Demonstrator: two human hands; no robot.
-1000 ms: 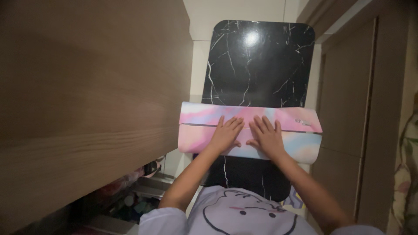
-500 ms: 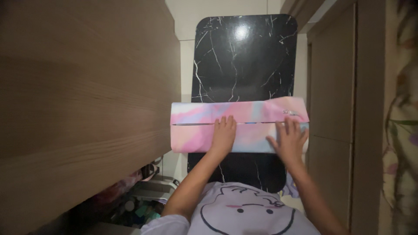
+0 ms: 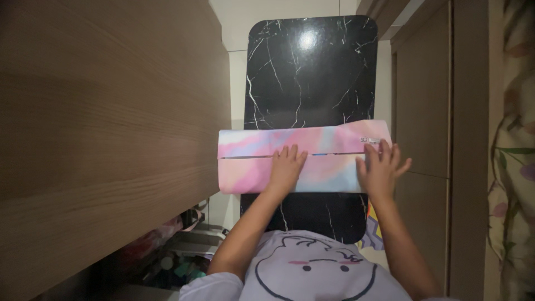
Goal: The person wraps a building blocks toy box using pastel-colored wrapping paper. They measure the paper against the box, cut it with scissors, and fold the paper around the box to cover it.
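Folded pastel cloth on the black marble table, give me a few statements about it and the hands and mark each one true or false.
1. The folded pastel cloth lies across the black marble table. True.
2. The left hand rests flat, palm down, near the middle of the cloth. True.
3. The right hand is on the cloth's left end. False: it is at the right end, fingers spread.
4. The cloth is plain white. False: it is swirled pink, blue and yellow.
5. A wooden panel stands to the left of the table. True.
6. The two hands touch each other. False: they are well apart.
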